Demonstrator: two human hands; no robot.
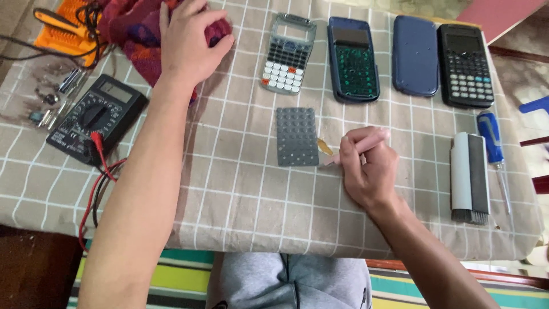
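Observation:
My left hand (189,43) rests on a dark red knitted cloth (137,31) at the table's far left, fingers curled into it. My right hand (369,166) grips a thin pink brush-like tool (334,160), whose tip touches the lower right corner of a grey rubber keypad sheet (297,137) lying flat in the middle. Beyond it lies a grey calculator front shell (289,54) with keys and an empty display window. Beside that sits an opened calculator body (353,60) with a green circuit board.
A blue calculator cover (416,54) and a whole black calculator (464,66) lie far right. A blue-handled screwdriver (494,154) and a grey-white brush block (470,177) sit at right. A black multimeter (97,114) with red and black leads and small screws lies left. An orange tool (60,28) is far left.

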